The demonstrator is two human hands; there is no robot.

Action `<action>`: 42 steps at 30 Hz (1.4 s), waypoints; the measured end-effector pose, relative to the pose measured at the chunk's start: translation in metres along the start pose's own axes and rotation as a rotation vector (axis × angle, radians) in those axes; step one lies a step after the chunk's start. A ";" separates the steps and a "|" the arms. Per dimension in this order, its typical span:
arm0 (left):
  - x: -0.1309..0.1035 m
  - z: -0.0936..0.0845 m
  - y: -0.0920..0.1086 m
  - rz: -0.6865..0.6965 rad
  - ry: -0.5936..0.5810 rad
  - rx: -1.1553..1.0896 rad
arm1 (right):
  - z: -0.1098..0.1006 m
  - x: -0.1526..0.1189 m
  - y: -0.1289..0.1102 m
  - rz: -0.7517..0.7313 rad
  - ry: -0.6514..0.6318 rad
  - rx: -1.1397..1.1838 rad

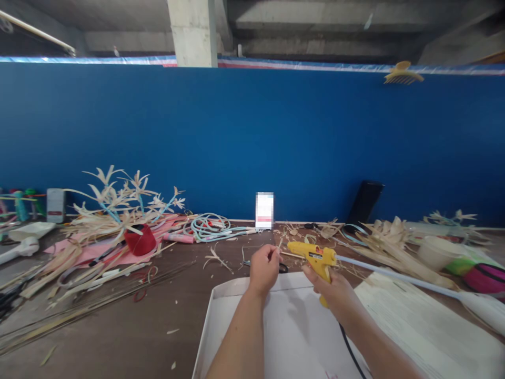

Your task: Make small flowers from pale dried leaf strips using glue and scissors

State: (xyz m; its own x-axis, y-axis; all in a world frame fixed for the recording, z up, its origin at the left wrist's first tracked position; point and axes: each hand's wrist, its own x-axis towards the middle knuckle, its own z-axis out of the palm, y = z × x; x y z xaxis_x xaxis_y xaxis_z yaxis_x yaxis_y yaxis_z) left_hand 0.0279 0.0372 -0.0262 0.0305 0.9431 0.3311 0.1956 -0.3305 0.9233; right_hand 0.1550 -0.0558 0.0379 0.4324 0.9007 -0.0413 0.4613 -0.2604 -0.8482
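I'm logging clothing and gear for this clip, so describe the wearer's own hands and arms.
The left hand and right hand are both bare, without gloves. No sleeve, watch or bracelet shows on either forearm as far as the picture reaches. The fingers are partly hidden and small, so I cannot tell whether any ring is worn.

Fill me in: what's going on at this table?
A person's right hand holds a yellow glue gun, nozzle toward the left hand, which pinches what looks like a thin pale piece. Both arms reach across a white tray. Off to the left, pale flowers stand near a red pot.
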 end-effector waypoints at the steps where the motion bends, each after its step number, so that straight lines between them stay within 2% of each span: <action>1: 0.000 0.000 0.000 -0.002 -0.002 -0.002 | 0.000 0.000 0.000 0.001 0.002 -0.002; 23: 0.000 0.000 -0.004 0.016 -0.014 0.009 | -0.001 0.000 -0.002 0.005 0.044 0.016; 42: -0.001 -0.001 0.000 0.030 -0.025 0.051 | -0.001 0.005 0.001 0.027 0.058 -0.024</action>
State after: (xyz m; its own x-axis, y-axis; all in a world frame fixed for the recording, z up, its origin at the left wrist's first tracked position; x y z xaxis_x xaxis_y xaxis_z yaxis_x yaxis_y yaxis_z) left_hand 0.0267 0.0366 -0.0262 0.0617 0.9338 0.3526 0.2435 -0.3566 0.9020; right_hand 0.1582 -0.0516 0.0376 0.4885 0.8719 -0.0329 0.4670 -0.2932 -0.8342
